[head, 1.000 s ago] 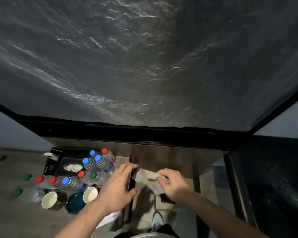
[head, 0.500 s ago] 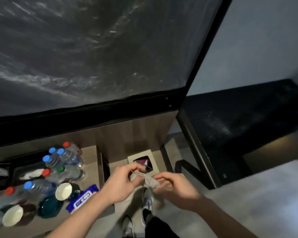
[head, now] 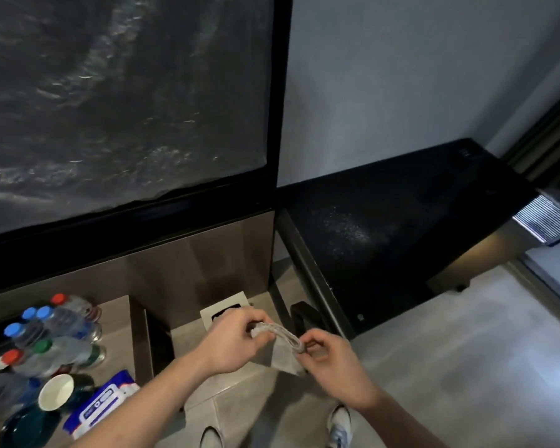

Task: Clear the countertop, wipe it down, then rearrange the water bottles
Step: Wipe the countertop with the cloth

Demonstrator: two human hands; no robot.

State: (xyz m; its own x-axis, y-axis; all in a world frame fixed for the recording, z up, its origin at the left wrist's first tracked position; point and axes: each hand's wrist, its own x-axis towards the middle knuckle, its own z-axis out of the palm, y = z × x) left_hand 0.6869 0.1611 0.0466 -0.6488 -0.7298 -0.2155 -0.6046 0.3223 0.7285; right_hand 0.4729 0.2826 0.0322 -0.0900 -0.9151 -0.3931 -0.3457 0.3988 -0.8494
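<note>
I hold a crumpled grey wipe (head: 283,349) between both hands above the floor. My left hand (head: 232,342) pinches its left end and my right hand (head: 333,360) pinches its right end, the wipe stretched and folded between them. Several water bottles (head: 57,337) with blue, red and green caps stand crowded on the wooden countertop (head: 117,321) at the lower left. A pack of wet wipes (head: 102,404) lies at the countertop's front edge. A long black countertop (head: 401,221) runs off to the right.
A white cup (head: 55,392) and a dark teal dish (head: 29,426) sit among the bottles. A small square bin with a white rim (head: 227,305) stands on the floor just beyond my hands. A dark plastic-covered panel (head: 117,98) fills the wall above. My shoes (head: 340,425) show below.
The view has swung right, bringing the black countertop into sight. My hands have drawn back from the bin with the wipe and now stretch it between them.
</note>
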